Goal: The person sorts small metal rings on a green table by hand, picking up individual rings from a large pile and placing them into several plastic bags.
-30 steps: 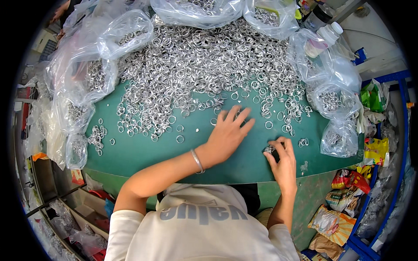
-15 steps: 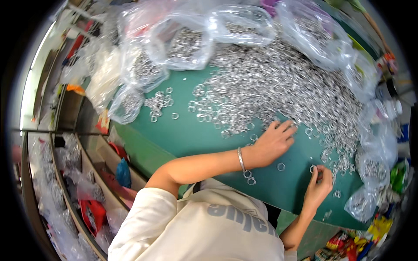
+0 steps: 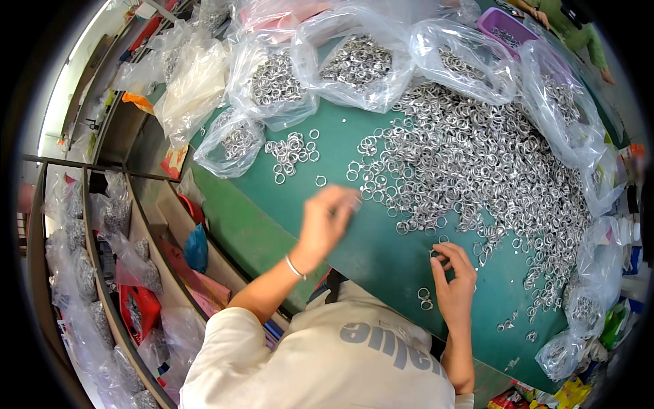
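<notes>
Small silver metal rings [image 3: 490,157] lie in a broad heap across the green table. My left hand [image 3: 323,223], smeared by motion, is over the table left of the heap. Its fingers are pinched together with a silvery glint at the tips, too blurred to name. My right hand [image 3: 455,283] is just in front of the heap, thumb and fingers closed on a single metal ring [image 3: 433,253]. Between the hands, nearer my body, lies a little group of rings [image 3: 425,298]. A small separate pile of rings [image 3: 291,151] sits beyond my left hand.
Clear plastic bags of rings [image 3: 357,65] line the table's far side, with a smaller bag [image 3: 231,143] at the left. A purple basin [image 3: 507,31] stands at the back right, near another person [image 3: 579,34]. Divided shelving with bagged rings [image 3: 112,204] is at my left.
The view has shifted, so the table's contents appear further right. My left hand has swung left, away from the heap's front edge. My right hand has moved left, still pinching a ring.
</notes>
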`<action>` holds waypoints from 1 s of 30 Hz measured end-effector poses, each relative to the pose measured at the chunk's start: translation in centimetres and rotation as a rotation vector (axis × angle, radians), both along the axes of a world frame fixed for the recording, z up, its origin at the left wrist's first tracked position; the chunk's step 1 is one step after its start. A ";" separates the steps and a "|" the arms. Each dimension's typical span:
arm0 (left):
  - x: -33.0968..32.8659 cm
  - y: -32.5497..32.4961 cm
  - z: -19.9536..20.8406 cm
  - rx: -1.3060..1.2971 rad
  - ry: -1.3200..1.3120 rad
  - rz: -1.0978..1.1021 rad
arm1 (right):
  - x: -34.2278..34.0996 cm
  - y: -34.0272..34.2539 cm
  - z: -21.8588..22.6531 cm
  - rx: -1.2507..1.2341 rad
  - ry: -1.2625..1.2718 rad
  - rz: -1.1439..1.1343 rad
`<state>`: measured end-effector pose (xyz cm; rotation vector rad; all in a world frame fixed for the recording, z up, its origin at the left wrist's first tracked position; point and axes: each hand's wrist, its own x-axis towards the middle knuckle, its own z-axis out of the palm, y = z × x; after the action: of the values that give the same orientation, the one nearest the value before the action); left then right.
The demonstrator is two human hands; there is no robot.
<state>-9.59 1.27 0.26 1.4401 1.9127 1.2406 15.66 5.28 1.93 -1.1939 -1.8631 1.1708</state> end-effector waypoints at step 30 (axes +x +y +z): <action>-3.0 0.1 -1.8 -0.058 0.275 -0.159 | -4.2 4.9 -1.4 0.574 -0.556 0.048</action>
<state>-12.61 1.37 -1.55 1.7700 1.9416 0.9475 11.42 10.22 0.53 -1.2017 -2.4152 0.2675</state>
